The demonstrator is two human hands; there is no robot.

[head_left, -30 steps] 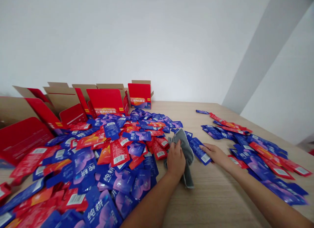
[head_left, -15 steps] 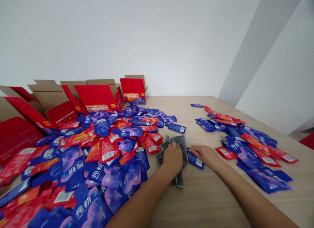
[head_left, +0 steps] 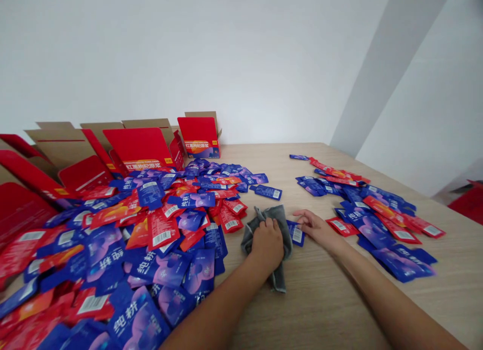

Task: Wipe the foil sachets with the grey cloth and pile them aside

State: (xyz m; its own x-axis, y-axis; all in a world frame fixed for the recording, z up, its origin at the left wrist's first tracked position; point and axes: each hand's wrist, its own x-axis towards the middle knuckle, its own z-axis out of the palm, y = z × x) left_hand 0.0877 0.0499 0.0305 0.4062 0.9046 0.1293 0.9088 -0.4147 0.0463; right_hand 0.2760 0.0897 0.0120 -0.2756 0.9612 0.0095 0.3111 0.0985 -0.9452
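My left hand is closed on a crumpled grey cloth that lies bunched on the wooden table. Just right of the cloth is a small blue pouch with a white barcode label facing up. The fingers of my right hand are curled and pinch the pouch's right edge. Its left edge meets the cloth and seems partly covered by it. Beyond the cloth, a single blue pouch lies flat by itself.
A large heap of red and blue pouches covers the left side. Open red cartons stand behind it, with another carton at the back. A looser spread of pouches lies to the right on the table.
The blue pouch by the cloth has turned and now sits closer against it. My right hand has shifted up slightly with more curled fingers. My left hand stays on the cloth.
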